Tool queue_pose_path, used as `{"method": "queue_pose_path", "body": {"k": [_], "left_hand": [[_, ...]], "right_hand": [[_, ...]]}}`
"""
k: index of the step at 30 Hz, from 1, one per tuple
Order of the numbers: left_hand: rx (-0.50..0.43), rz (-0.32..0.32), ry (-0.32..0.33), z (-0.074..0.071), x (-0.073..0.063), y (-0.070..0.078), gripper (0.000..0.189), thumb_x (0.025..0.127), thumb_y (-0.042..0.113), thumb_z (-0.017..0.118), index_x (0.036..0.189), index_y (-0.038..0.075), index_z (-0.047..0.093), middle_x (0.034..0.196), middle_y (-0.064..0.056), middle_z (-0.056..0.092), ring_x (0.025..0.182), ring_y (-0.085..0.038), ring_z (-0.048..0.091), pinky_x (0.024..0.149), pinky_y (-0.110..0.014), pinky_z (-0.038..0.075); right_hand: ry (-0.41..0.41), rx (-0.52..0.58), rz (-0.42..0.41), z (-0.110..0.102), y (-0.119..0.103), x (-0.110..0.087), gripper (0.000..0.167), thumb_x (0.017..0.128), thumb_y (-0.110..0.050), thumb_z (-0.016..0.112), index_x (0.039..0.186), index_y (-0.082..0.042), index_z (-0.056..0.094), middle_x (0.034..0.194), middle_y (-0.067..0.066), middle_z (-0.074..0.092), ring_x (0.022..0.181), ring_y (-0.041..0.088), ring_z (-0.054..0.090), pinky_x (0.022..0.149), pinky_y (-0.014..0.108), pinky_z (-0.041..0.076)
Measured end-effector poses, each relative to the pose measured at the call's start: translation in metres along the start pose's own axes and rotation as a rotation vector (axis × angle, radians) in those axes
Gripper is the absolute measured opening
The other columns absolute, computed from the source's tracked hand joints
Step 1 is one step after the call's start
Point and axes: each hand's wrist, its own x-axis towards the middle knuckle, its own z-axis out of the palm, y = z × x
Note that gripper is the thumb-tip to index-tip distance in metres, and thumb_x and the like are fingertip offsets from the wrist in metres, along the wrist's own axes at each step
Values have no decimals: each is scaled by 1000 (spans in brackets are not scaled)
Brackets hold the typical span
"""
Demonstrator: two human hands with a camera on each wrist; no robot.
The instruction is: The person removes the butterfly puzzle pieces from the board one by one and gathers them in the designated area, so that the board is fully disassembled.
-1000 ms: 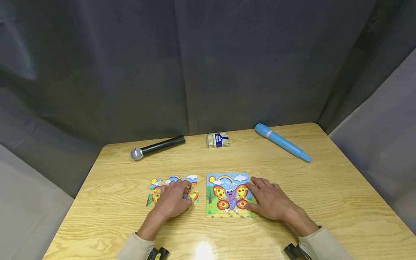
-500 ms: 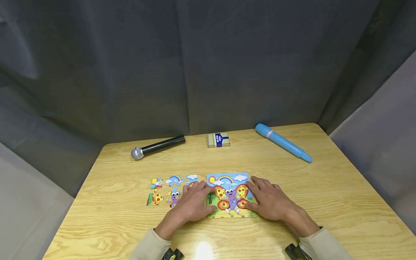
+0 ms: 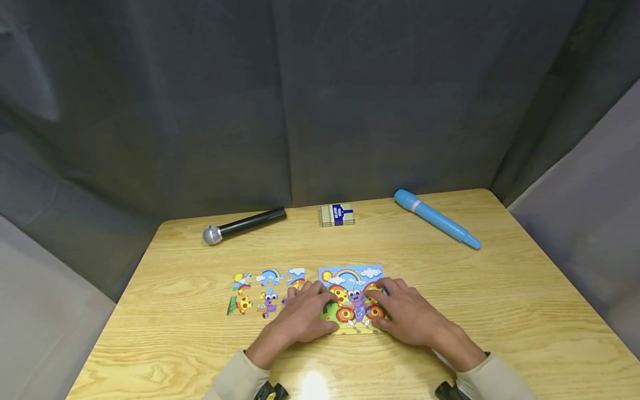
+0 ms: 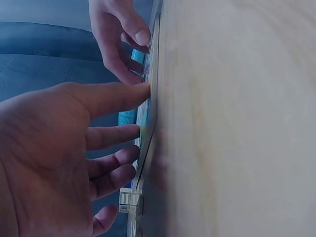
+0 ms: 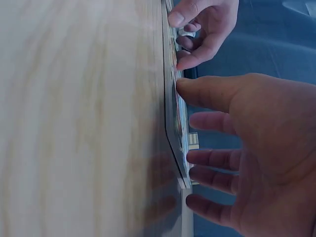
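Note:
A square butterfly picture board (image 3: 356,305) lies flat on the table in the head view. My left hand (image 3: 302,316) rests on its left part, thumb and fingers spread and fairly straight. From the other side my right hand (image 3: 412,316) touches the right part the same way. Seen edge-on in the left wrist view, the board (image 4: 147,116) meets the left thumb and fingertips. Loose jigsaw pieces (image 3: 270,303) lie apart in rows left of the board; the left hand partly hides some of them.
Along the back of the wooden table (image 3: 200,355) lie a black microphone (image 3: 252,222), a clear pack of cotton swabs (image 3: 337,214) and a blue marker-shaped tube (image 3: 437,219). Dark curtain (image 3: 320,105) hangs behind the table.
My left hand has moved right, from over the loose pieces onto the board's left part, uncovering several pieces. The right hand has shifted slightly left, further over the board.

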Motion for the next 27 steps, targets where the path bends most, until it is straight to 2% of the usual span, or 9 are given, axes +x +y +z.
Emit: {"method": "queue_pose_path", "body": {"k": [4, 9, 17, 23, 27], "left_hand": [[-7, -5, -6, 0, 1, 0, 53, 76, 45, 75, 124, 25, 64, 110, 9, 56, 95, -9, 44, 78, -32, 25], [-38, -14, -20, 1, 0, 0, 52, 76, 43, 77, 122, 23, 64, 107, 10, 58, 94, -8, 47, 80, -34, 26], [-86, -27, -22, 1, 2, 0, 51, 74, 42, 79, 119, 24, 62, 96, 13, 57, 88, -5, 48, 81, -34, 26], [-104, -8, 12, 0, 2, 0, 52, 73, 39, 81, 118, 24, 60, 94, 11, 57, 86, -7, 48, 79, -33, 25], [-97, 12, 37, 0, 1, 0, 43, 77, 36, 78, 116, 26, 61, 93, 10, 58, 85, -7, 49, 77, -33, 25]], "right_hand": [[9, 18, -50, 1, -2, 1, 42, 87, -35, 70, 126, -21, 63, 118, -1, 55, 103, 16, 50, 84, 40, 44], [4, 14, -97, 3, -3, 0, 33, 87, -32, 70, 119, -25, 66, 105, -8, 52, 89, 9, 44, 75, 31, 38], [11, 25, -127, 4, -1, 0, 27, 86, -28, 72, 112, -29, 70, 102, -9, 50, 86, 8, 42, 72, 27, 35], [28, 28, -145, 4, 0, 1, 25, 85, -28, 73, 110, -31, 71, 102, -9, 51, 85, 8, 42, 71, 27, 35], [34, 27, -153, 5, 0, 2, 25, 85, -28, 73, 110, -31, 71, 102, -8, 52, 85, 8, 43, 71, 27, 35]]}}
